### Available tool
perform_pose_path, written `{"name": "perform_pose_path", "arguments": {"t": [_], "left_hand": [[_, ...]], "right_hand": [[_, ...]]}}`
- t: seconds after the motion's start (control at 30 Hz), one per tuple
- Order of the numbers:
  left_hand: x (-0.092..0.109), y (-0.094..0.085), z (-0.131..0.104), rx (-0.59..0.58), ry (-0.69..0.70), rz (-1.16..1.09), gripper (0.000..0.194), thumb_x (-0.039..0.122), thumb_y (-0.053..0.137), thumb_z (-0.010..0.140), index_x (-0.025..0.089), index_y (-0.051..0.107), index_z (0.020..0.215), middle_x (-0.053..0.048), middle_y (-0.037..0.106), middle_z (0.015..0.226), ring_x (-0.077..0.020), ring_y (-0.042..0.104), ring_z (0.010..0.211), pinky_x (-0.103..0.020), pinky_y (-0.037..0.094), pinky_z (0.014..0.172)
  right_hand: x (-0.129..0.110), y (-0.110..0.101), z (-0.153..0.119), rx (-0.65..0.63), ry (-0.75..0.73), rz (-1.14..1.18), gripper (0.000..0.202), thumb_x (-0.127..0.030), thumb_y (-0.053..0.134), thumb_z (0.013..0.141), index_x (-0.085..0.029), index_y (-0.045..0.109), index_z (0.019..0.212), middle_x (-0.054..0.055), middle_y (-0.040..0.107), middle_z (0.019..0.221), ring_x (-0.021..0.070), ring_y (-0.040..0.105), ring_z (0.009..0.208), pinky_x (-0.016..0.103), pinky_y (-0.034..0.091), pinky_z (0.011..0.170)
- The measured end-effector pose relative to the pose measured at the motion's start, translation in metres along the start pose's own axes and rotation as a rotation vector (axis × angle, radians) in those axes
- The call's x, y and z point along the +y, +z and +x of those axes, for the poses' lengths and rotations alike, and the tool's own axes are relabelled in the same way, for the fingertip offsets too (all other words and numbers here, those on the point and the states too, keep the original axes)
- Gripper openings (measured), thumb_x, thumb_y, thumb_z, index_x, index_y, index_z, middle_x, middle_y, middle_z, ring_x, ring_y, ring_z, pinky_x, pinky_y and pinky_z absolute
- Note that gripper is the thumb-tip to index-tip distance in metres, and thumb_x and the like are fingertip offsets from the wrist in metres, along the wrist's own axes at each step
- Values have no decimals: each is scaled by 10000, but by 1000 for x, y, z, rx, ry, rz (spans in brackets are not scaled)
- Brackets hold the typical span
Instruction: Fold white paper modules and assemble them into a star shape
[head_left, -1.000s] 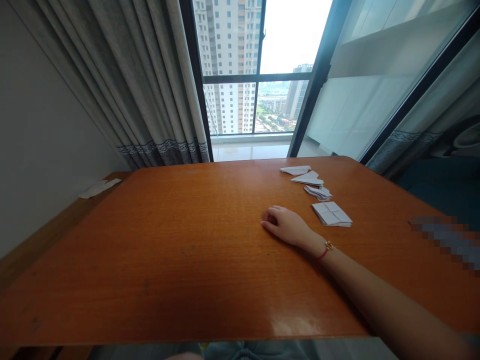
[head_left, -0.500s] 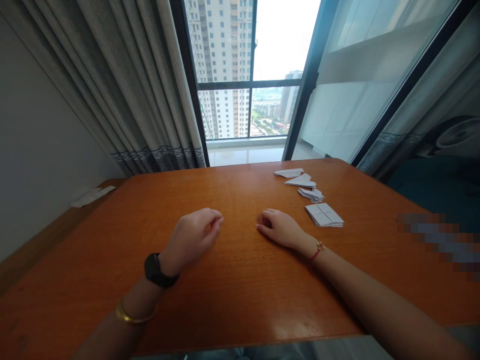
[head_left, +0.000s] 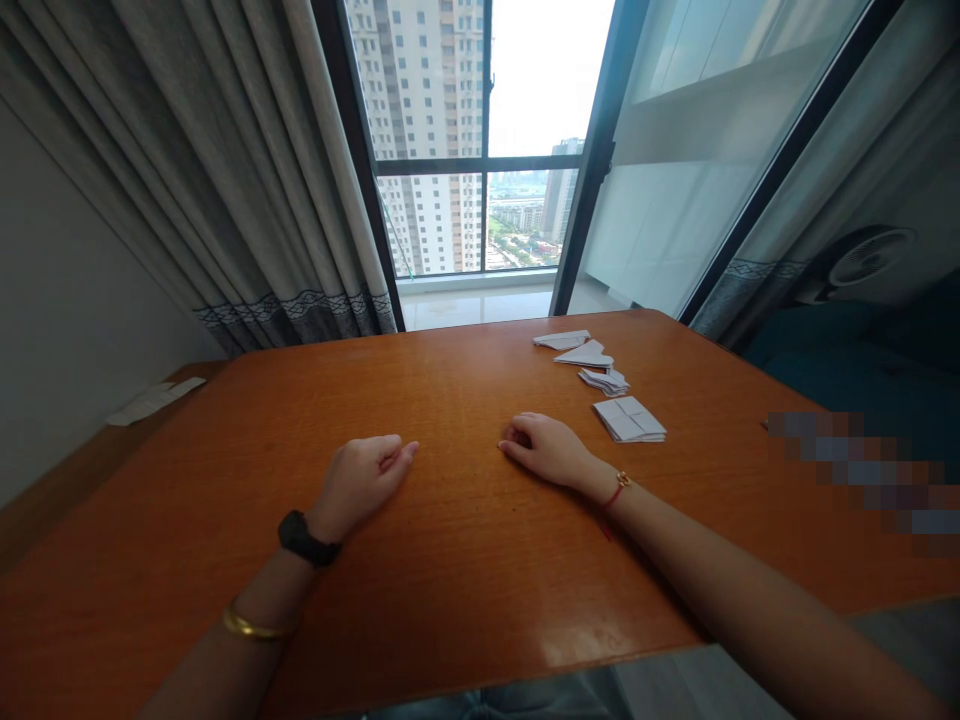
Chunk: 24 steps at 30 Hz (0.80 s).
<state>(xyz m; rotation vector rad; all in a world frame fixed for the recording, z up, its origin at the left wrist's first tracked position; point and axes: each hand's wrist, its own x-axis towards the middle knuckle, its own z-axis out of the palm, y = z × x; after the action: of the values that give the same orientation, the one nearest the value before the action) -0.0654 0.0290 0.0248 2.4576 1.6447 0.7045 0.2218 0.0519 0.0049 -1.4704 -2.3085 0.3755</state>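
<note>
My left hand point(head_left: 361, 483) is at the wooden table point(head_left: 450, 590), left of the middle, its fingers curled into a loose fist and the thumb pointing forward. Nothing shows in it. Across from it, my right hand point(head_left: 546, 447) rests on the tabletop with fingers bent inward, also holding nothing I can see. Nearest to the right hand is a stack of folded white paper squares point(head_left: 628, 419). Behind that stack are a smaller pile of folded paper point(head_left: 604, 381), a pointed folded paper point(head_left: 586, 354) and a long folded paper point(head_left: 561, 340).
White sheets point(head_left: 154, 402) lie on a ledge at the far left. A grey curtain point(head_left: 247, 180) and a window point(head_left: 480, 165) stand beyond the table. At the right are a fan point(head_left: 862, 258) and a blurred patch point(head_left: 862, 465) over the table edge.
My left hand has come down and back a little toward me, its fingers curling in more. My right hand keeps nearly the same pose. The view has shifted slightly to the right.
</note>
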Motion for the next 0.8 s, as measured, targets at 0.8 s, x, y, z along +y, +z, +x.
{"name": "perform_pose_path", "arguments": {"t": [0.8], "left_hand": [[-4,0,-1,34,62,48,439,407,426,896,190,242,561,48,310,492,-91,288,475,-275,182,529]], "right_hand": [[2,4,1,16,-6,11,171,-341,582,862,-189,656,838,22,653,799,140,558,732,247,368,649]]}}
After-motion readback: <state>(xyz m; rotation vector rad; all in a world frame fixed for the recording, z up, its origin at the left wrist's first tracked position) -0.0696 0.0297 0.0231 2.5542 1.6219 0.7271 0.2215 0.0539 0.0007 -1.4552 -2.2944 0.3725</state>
